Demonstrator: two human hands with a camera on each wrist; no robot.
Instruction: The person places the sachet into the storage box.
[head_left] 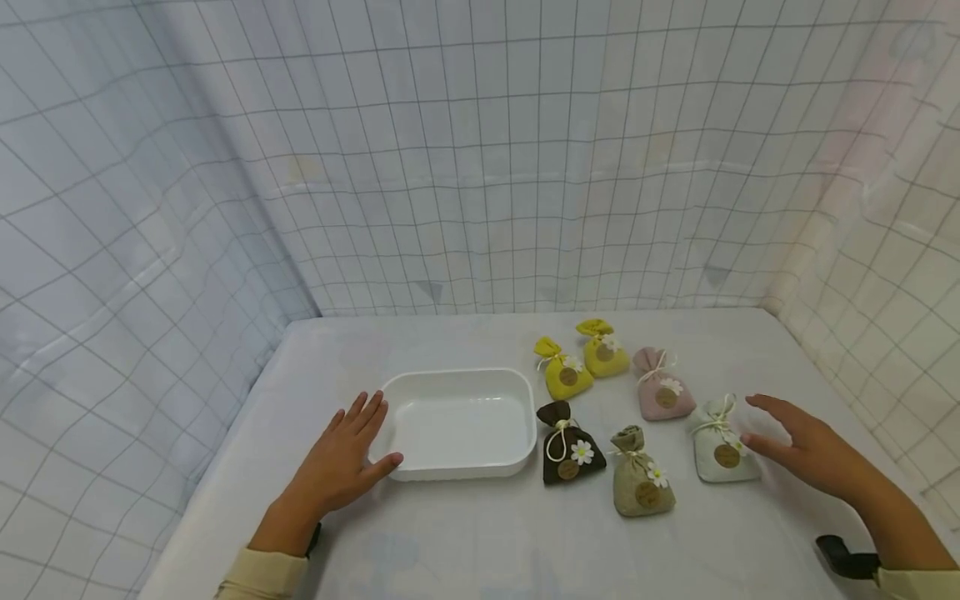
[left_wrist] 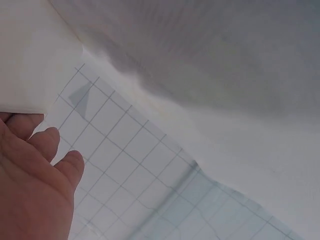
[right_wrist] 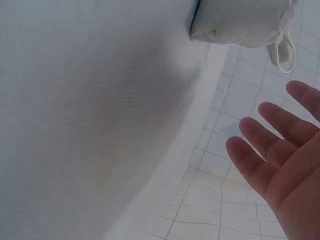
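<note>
A shallow white tray [head_left: 461, 475] sits on the table, and my left hand [head_left: 341, 458] rests against its left end, fingers straight and thumb at the near left corner. In the left wrist view the fingertips [left_wrist: 45, 142] lie right at the edge of the tray [left_wrist: 35, 55]. My right hand [head_left: 813, 450] hovers beside a pale grey-green drawstring pouch [head_left: 708, 454], fingers extended and nothing held. The right wrist view shows the same pouch [right_wrist: 240, 22] with its cord loop, close to the spread fingers [right_wrist: 250, 155].
Between tray and right hand lie more small pouches with flowers and round tags: a dark brown one [head_left: 555, 467], an olive-beige one [head_left: 626, 483], a pink one [head_left: 652, 404] and two yellow ones [head_left: 557, 387]. Gridded white cloth [head_left: 480, 208] walls the table's [head_left: 480, 550] back and sides.
</note>
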